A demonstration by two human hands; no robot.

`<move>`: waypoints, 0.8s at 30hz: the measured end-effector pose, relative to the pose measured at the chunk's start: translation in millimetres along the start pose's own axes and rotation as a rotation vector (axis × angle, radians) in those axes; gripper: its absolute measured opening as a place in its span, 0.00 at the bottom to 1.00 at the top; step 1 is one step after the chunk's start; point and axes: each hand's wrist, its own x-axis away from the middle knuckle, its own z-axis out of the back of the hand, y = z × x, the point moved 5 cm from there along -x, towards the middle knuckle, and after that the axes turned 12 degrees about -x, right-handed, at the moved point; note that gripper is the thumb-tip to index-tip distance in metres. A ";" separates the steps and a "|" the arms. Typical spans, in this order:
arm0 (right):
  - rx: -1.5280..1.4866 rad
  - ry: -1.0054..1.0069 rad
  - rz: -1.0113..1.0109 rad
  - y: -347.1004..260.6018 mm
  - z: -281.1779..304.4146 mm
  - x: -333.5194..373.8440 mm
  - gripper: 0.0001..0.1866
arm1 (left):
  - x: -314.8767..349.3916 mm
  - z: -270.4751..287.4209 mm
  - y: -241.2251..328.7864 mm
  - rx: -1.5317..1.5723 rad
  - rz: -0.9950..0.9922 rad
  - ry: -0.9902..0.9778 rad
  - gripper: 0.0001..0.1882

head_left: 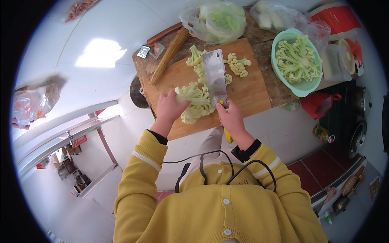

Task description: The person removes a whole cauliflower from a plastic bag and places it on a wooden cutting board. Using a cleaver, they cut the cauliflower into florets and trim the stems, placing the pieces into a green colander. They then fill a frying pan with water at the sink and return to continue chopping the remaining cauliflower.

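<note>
My right hand (233,117) grips a cleaver (214,75) by its yellow handle, its broad metal blade pointing away from me over the cutting board (255,87). Against the blade's left side lies a large piece of cauliflower (194,101). My left hand (169,106) is at that piece's left edge, thumb and fingers closed on it. Cut cauliflower florets (239,65) rest to the right of the blade, and another floret (195,56) lies beyond the big piece. Part of the cauliflower is hidden behind the blade.
A pale green basin (301,92) of cauliflower pieces stands at the right. Behind the board sits a plastic bag of green vegetables (223,20). A ridged brown stick (170,56) lies along the board's left side. A red bag (318,104) hangs beyond the wooden table's right edge.
</note>
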 end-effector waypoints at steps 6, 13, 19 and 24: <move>0.026 0.032 0.032 11.9 -14.5 -13.7 0.17 | 16.1 -16.7 -6.1 0.081 0.163 0.042 0.36; 0.135 0.028 0.026 28.2 -39.5 -22.6 0.15 | 13.9 -21.0 -5.0 0.076 0.188 0.078 0.36; 0.095 -0.059 0.020 38.5 -47.1 -49.9 0.13 | 6.8 -21.7 -6.0 0.083 0.247 0.050 0.36; 0.245 -0.018 0.126 39.2 -51.2 -59.4 0.13 | 9.6 -19.8 -2.7 0.099 0.262 0.116 0.34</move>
